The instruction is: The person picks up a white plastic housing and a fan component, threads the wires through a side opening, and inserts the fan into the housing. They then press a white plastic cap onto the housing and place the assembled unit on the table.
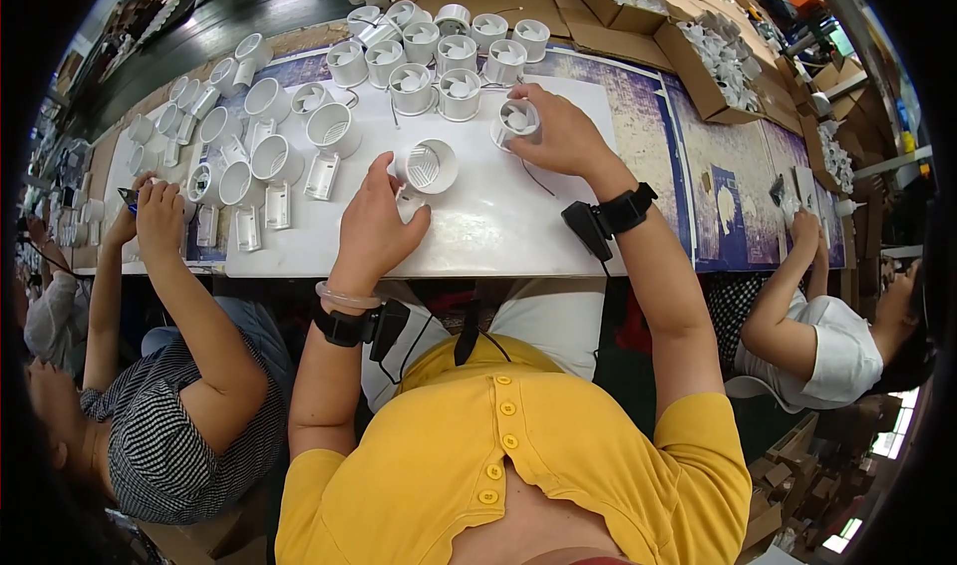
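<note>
Fingers [391, 181] touch round white slotted fan housing [429, 165]

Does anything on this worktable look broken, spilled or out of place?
Nothing stands out. The left hand holds a white round housing lying on its side; the right hand grips a small white fan part. Other white parts sit in tidy groups.

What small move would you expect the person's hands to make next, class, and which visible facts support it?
Probably the right hand brings its small white fan piece toward the open white round housing that the left hand steadies. The housing's open mouth faces up and to the right, toward the fan piece, and finished-looking units with fans inside stand in rows behind.
</note>
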The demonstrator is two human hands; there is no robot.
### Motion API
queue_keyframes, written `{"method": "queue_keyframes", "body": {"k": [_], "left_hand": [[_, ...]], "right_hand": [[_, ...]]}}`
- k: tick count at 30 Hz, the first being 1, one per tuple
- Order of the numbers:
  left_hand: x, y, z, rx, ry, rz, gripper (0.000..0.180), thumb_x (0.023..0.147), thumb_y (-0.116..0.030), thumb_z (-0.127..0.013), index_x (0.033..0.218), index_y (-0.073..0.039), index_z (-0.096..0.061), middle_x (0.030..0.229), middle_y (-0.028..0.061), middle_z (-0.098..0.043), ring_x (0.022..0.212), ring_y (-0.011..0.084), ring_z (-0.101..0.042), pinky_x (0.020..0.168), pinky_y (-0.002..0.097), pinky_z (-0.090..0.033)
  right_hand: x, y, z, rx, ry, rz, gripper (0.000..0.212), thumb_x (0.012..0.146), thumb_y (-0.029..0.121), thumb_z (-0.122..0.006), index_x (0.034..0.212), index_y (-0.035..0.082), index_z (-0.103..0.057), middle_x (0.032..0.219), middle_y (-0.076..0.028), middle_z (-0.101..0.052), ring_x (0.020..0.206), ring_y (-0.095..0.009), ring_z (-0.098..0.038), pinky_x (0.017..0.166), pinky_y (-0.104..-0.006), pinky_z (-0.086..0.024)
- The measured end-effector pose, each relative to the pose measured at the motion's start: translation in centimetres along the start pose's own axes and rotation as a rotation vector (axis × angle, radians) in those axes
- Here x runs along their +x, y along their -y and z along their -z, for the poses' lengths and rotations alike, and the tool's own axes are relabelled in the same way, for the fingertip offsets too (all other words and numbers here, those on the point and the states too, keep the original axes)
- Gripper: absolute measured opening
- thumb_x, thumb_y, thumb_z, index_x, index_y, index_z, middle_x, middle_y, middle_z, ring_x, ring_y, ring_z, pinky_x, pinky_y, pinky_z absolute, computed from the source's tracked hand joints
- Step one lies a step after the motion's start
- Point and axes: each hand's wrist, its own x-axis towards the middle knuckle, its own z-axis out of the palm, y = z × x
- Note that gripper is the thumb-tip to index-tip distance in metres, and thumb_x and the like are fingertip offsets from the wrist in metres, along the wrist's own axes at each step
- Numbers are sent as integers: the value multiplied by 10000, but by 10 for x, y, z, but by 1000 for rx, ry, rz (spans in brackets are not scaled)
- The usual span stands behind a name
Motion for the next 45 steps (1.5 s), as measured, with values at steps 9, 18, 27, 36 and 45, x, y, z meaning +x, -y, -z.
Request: {"method": "queue_keyframes", "body": {"k": [9,18,27,36,45], "left_hand": [[29,1,-1,-431,64,-35,468,790,-69,-606,1211,24,-422,1013,152,-613,909,250,-616,804,358,-495],[74,-12,2,-1117,-1,-22,427,814,-5,-568,1215,-22,-423,1022,97,-603,828,173,-626,777,309,-517],[72,-6,-11,-830,-44,-151,481,822,12,-549,1274,-22,-387,1081,139,-585,884,213,-615,817,347,-501],[43,-10,3,666,-185,-608,644,787,49,-570,1375,-116,-364,1098,142,-575,931,278,-585,816,379,-464],[40,-12,3,733,157,-466,656,783,57,-535,1389,-124,-361,1095,120,-603,931,293,-603,781,393,-488]], "right_hand": [[15,7,29,718,-148,-228,575,778,229,-691,1278,61,-462,1066,-119,-616,890,-221,-631,706,-296,-489],[26,23,16,1498,-352,-45,556,861,130,-564,1378,64,-371,1151,-112,-583,888,-202,-621,672,-266,-448],[33,-10,-23,1722,-615,-126,456,889,177,-521,1320,62,-427,1111,-106,-602,876,-211,-619,710,-303,-444],[41,-37,-25,1718,-790,-173,349,869,183,-557,1200,79,-515,1005,-54,-617,830,-180,-603,684,-295,-445],[42,-26,-35,1872,-755,-131,329,869,135,-556,1196,121,-529,918,6,-607,756,-114,-575,631,-273,-456]]}}
